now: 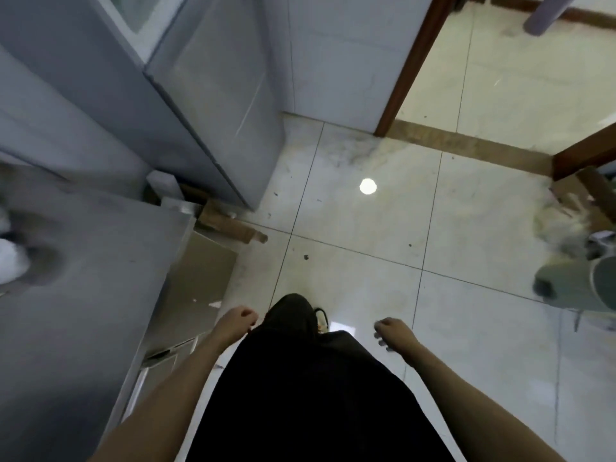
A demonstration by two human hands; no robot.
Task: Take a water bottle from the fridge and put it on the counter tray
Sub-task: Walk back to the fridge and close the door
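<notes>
A tall grey fridge [213,95] stands at the upper left with its doors closed. The grey counter [83,278] runs along the left side below it. No water bottle and no tray can be made out. My left hand [236,323] hangs low beside my dark trousers, fingers curled in a loose fist, holding nothing. My right hand [393,335] hangs on the other side with its fingers bent and slightly apart, also holding nothing. Both hands are well away from the fridge.
Pale tiled floor [366,228] fills the middle. A doorway with a brown wooden frame [410,68] opens at the upper right. Cardboard pieces [230,225] lie at the fridge's foot. A green bin [580,288] and clutter sit at the right edge. Blurred white objects [10,258] rest on the counter.
</notes>
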